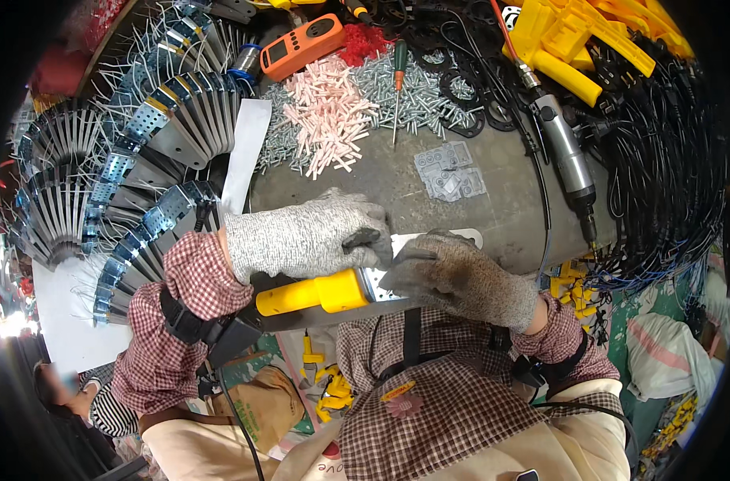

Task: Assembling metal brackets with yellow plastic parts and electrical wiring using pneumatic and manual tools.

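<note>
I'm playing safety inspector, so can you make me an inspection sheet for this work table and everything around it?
Surface: scuffed grey worktop, partly covered by loose parts.
Job's things: yellow plastic handle and flat, pale plate, near the front edge.
Clutter: tiny pale pink tubes heaped beside silver metal screws; green-and-orange screwdriver, tip toward the person; orange box-shaped meter.
Grips: left grip, pale grey glove, and right grip, darker stained glove, both at the plate; exact finger hold hidden.
Cables: thin black cables heaped at right.
Surroundings: another person in stripes, lower left; white pink-striped sack, right.
</note>
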`<state>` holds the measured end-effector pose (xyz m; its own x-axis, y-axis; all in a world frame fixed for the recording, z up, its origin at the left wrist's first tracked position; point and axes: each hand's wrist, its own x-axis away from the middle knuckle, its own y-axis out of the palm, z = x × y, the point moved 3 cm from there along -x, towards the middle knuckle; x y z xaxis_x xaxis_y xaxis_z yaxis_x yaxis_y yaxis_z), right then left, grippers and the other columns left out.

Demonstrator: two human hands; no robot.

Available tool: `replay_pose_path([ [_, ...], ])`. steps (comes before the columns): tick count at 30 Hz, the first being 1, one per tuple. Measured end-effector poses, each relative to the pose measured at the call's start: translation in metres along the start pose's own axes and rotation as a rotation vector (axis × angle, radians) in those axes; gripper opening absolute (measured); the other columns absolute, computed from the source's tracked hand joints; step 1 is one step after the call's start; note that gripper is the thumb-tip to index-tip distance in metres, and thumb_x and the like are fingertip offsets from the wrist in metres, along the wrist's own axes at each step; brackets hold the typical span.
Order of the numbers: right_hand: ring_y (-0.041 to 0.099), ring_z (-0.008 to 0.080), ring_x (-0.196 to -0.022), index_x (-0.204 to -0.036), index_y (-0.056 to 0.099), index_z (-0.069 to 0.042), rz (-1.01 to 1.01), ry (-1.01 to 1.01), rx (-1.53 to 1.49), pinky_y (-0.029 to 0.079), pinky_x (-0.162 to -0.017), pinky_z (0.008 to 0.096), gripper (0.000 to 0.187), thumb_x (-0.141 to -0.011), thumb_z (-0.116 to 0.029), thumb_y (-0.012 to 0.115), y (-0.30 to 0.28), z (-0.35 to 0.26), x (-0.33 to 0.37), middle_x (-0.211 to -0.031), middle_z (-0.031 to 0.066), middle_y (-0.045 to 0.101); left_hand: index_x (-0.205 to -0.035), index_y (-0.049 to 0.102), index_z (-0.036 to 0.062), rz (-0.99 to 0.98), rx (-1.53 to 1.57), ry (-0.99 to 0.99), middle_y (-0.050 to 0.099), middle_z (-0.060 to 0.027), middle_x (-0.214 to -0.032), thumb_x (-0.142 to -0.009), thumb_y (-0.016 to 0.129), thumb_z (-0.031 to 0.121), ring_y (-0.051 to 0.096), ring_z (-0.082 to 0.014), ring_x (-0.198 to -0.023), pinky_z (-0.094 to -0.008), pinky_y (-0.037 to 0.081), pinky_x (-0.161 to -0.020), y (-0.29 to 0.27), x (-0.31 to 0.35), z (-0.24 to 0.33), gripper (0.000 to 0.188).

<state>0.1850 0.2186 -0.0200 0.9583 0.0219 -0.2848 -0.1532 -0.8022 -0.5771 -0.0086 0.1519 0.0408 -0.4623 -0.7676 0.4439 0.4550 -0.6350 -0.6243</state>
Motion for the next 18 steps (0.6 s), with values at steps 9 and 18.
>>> replay_pose_path([
  [9,0.063,0.0292,-0.101,-0.101,0.066,-0.007,0.089,0.139,0.117,0.051,-0.089,0.0437,0.016,-0.089,-0.017,0.07,0.001,-0.021,-0.016,-0.103,0.0104,0.063,-0.122,0.061,0.0099,0.412,-0.292,-0.025,0.059,-0.0139,-0.119,-0.08,0.073,0.062,0.048,-0.0352,-0.13,-0.061,0.021,-0.119,0.035,0.033,0.018,0.068],
  [18,0.063,0.0278,-0.095,-0.101,0.063,-0.006,0.098,0.233,0.184,0.05,-0.085,0.0432,0.017,-0.088,-0.016,0.067,0.005,-0.04,-0.016,-0.095,0.0093,0.06,-0.114,0.063,0.0105,0.628,-0.398,-0.113,0.062,-0.0115,-0.115,-0.072,0.08,0.057,0.054,-0.0339,-0.121,-0.0619,0.025,-0.115,0.062,0.029,0.016,0.065],
])
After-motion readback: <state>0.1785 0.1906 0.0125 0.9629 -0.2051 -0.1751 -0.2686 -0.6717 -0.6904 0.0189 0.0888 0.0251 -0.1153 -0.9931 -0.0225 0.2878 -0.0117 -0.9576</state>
